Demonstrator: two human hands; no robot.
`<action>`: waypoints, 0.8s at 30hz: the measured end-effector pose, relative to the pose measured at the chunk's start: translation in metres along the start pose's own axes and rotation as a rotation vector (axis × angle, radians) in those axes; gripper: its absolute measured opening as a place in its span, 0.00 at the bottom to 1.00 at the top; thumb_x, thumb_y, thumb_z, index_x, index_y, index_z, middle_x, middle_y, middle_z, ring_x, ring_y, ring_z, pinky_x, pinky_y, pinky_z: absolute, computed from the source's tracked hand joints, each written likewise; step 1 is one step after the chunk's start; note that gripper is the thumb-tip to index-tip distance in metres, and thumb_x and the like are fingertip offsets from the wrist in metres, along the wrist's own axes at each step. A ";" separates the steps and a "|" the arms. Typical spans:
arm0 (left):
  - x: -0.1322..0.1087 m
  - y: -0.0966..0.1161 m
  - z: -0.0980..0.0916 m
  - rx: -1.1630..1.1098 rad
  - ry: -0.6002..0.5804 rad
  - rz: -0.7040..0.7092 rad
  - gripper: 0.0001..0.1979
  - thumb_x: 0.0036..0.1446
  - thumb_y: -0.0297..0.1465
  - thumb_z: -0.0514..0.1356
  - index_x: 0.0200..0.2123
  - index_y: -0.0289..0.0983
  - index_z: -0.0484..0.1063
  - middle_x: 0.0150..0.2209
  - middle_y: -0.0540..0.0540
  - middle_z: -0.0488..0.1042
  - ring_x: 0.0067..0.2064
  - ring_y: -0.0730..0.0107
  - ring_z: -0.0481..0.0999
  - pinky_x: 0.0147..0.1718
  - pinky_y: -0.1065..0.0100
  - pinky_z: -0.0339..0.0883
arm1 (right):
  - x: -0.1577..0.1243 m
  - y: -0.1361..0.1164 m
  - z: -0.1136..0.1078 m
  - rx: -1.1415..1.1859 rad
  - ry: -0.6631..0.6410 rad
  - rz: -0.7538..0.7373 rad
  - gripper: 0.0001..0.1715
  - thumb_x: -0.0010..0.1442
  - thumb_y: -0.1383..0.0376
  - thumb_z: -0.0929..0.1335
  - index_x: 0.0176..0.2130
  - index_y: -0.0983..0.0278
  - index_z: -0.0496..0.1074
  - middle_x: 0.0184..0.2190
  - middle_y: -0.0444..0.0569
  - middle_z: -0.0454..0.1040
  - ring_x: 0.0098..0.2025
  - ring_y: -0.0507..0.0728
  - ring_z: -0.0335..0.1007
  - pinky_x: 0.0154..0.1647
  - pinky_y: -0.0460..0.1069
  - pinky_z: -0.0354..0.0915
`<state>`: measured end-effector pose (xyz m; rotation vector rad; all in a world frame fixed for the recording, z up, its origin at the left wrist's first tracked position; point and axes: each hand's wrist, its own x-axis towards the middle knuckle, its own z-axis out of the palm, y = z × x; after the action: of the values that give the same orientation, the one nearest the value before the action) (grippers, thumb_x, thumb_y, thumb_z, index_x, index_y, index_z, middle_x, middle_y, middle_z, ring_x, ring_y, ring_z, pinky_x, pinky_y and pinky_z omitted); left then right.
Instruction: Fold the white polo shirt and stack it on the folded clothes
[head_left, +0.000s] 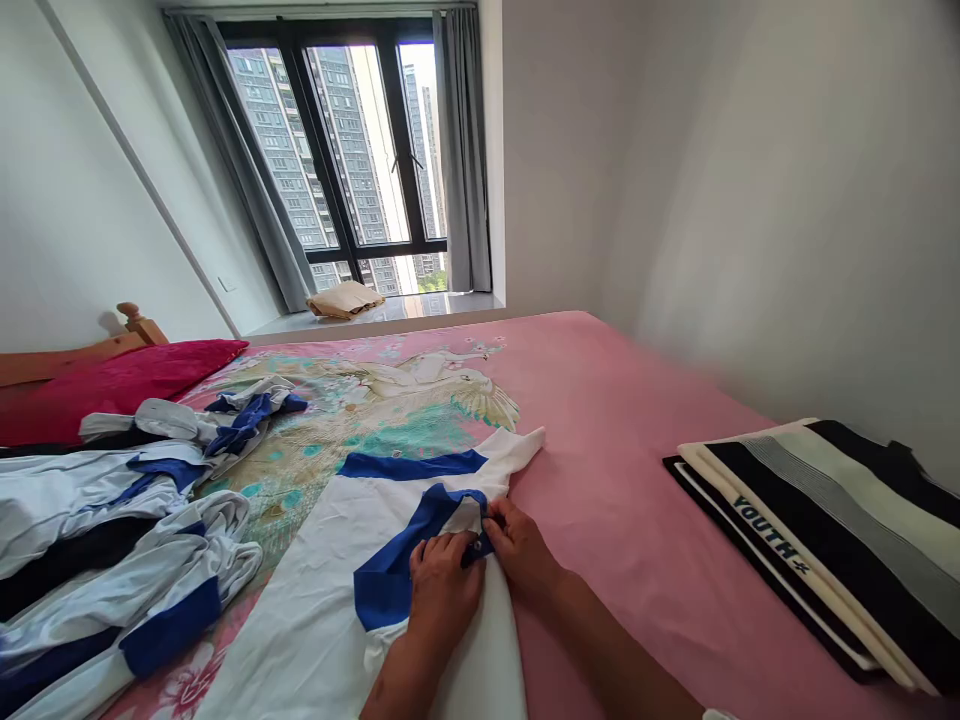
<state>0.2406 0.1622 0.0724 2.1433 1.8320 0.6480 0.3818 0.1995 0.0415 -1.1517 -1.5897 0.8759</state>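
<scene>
A white shirt with blue panels lies spread on the bed in front of me. Its blue collar and front strip are bunched under both hands. My left hand rests on the shirt, fingers curled and pressed on the dark blue edge near a small button. At the collar's right side, my right hand pinches the blue fabric between thumb and fingers. The two hands are close together, and the fingertips partly hide the collar edge.
Rumpled white and blue clothes are heaped at the left, by a red pillow. Folded striped garments are stacked at the right. A pink bedsheet covers the bed. A beige folded cloth lies on the windowsill.
</scene>
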 end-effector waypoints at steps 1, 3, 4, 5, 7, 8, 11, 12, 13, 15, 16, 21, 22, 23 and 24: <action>0.003 -0.003 0.001 -0.007 -0.010 0.000 0.13 0.52 0.31 0.55 0.40 0.42 0.74 0.41 0.44 0.78 0.48 0.55 0.73 0.56 0.44 0.50 | 0.004 0.004 0.001 0.053 -0.030 0.011 0.08 0.59 0.61 0.62 0.32 0.63 0.64 0.28 0.43 0.67 0.31 0.53 0.63 0.35 0.46 0.61; 0.007 -0.008 0.004 -0.026 -0.037 0.029 0.09 0.52 0.33 0.56 0.35 0.42 0.74 0.38 0.46 0.78 0.46 0.57 0.74 0.56 0.43 0.48 | 0.008 0.012 0.002 0.164 -0.064 0.047 0.08 0.59 0.60 0.62 0.32 0.63 0.64 0.28 0.43 0.66 0.31 0.52 0.62 0.35 0.46 0.62; 0.009 -0.010 0.007 -0.037 -0.054 0.053 0.07 0.51 0.33 0.57 0.33 0.42 0.74 0.36 0.46 0.78 0.44 0.58 0.74 0.56 0.44 0.49 | 0.009 0.016 0.001 0.217 -0.073 0.074 0.09 0.59 0.60 0.62 0.32 0.63 0.64 0.28 0.43 0.66 0.32 0.52 0.62 0.35 0.46 0.62; 0.011 -0.012 0.010 -0.049 -0.067 0.079 0.06 0.51 0.33 0.57 0.31 0.42 0.73 0.34 0.47 0.77 0.42 0.59 0.75 0.56 0.45 0.50 | 0.009 0.020 0.000 0.264 -0.082 0.104 0.08 0.59 0.60 0.63 0.34 0.63 0.65 0.29 0.43 0.66 0.32 0.52 0.62 0.35 0.46 0.62; 0.015 -0.018 0.018 -0.082 -0.061 0.121 0.04 0.51 0.31 0.56 0.28 0.41 0.71 0.30 0.48 0.76 0.39 0.62 0.75 0.55 0.49 0.54 | 0.007 0.026 -0.002 0.334 -0.113 0.164 0.09 0.58 0.61 0.65 0.38 0.63 0.66 0.30 0.43 0.67 0.32 0.52 0.63 0.35 0.46 0.63; 0.017 -0.022 0.023 -0.104 -0.055 0.139 0.03 0.51 0.31 0.56 0.28 0.41 0.70 0.29 0.49 0.75 0.37 0.63 0.74 0.54 0.50 0.55 | 0.006 0.028 -0.004 0.352 -0.126 0.194 0.10 0.56 0.62 0.67 0.39 0.62 0.66 0.31 0.43 0.67 0.32 0.51 0.63 0.35 0.45 0.63; 0.020 -0.036 0.034 -0.174 -0.068 0.201 0.03 0.51 0.33 0.58 0.28 0.41 0.68 0.27 0.50 0.73 0.35 0.65 0.74 0.55 0.51 0.57 | 0.006 0.030 -0.004 0.329 -0.113 0.257 0.11 0.52 0.63 0.70 0.38 0.63 0.68 0.30 0.43 0.69 0.31 0.51 0.64 0.33 0.45 0.62; 0.021 -0.040 0.037 -0.193 -0.087 0.226 0.04 0.51 0.34 0.59 0.28 0.41 0.67 0.27 0.50 0.73 0.34 0.65 0.74 0.56 0.50 0.57 | 0.007 0.030 -0.004 0.313 -0.102 0.272 0.10 0.53 0.62 0.69 0.36 0.63 0.69 0.29 0.43 0.69 0.30 0.51 0.63 0.32 0.45 0.62; 0.021 -0.044 0.039 -0.210 -0.098 0.239 0.05 0.51 0.35 0.59 0.28 0.42 0.68 0.26 0.50 0.73 0.34 0.65 0.75 0.56 0.50 0.56 | 0.007 0.030 -0.003 0.303 -0.094 0.283 0.09 0.54 0.61 0.68 0.36 0.63 0.69 0.28 0.43 0.69 0.29 0.51 0.63 0.31 0.45 0.62; 0.021 -0.049 0.040 -0.238 -0.060 0.214 0.06 0.51 0.36 0.60 0.32 0.42 0.69 0.30 0.49 0.76 0.35 0.63 0.76 0.57 0.50 0.56 | 0.008 0.028 -0.003 0.301 -0.089 0.305 0.11 0.56 0.59 0.66 0.36 0.64 0.70 0.28 0.44 0.69 0.29 0.51 0.63 0.30 0.45 0.62; 0.020 -0.050 0.040 -0.248 -0.030 0.196 0.08 0.50 0.36 0.61 0.35 0.43 0.70 0.33 0.48 0.77 0.37 0.62 0.76 0.58 0.50 0.56 | 0.007 0.028 -0.003 0.306 -0.084 0.315 0.11 0.57 0.58 0.66 0.36 0.64 0.70 0.28 0.45 0.69 0.29 0.51 0.63 0.30 0.45 0.62; 0.017 -0.043 0.037 -0.284 0.019 0.254 0.02 0.52 0.33 0.60 0.32 0.44 0.73 0.32 0.51 0.79 0.36 0.65 0.78 0.57 0.51 0.57 | -0.003 0.027 -0.008 0.274 -0.080 0.250 0.06 0.55 0.62 0.66 0.30 0.63 0.66 0.25 0.43 0.65 0.28 0.51 0.60 0.29 0.45 0.61; 0.017 -0.041 0.036 -0.288 0.018 0.254 0.02 0.53 0.32 0.60 0.30 0.43 0.72 0.30 0.51 0.79 0.35 0.66 0.78 0.57 0.51 0.58 | -0.005 0.026 -0.010 0.254 -0.094 0.221 0.04 0.54 0.64 0.65 0.29 0.63 0.66 0.25 0.43 0.65 0.28 0.51 0.60 0.30 0.45 0.61; 0.017 -0.039 0.035 -0.288 0.013 0.245 0.02 0.54 0.32 0.59 0.30 0.42 0.72 0.30 0.51 0.79 0.35 0.66 0.78 0.55 0.52 0.59 | -0.006 0.026 -0.011 0.227 -0.115 0.185 0.02 0.53 0.67 0.65 0.29 0.63 0.65 0.26 0.43 0.65 0.28 0.51 0.61 0.30 0.45 0.61; 0.018 -0.038 0.034 -0.286 0.003 0.232 0.03 0.54 0.32 0.59 0.30 0.42 0.73 0.30 0.51 0.79 0.35 0.66 0.77 0.54 0.53 0.61 | -0.007 0.025 -0.012 0.195 -0.138 0.145 0.02 0.52 0.69 0.65 0.28 0.62 0.65 0.27 0.43 0.65 0.29 0.51 0.62 0.31 0.45 0.62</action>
<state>0.2260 0.1898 0.0287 2.1727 1.4025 0.9036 0.4008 0.2005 0.0207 -1.0969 -1.5050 1.2009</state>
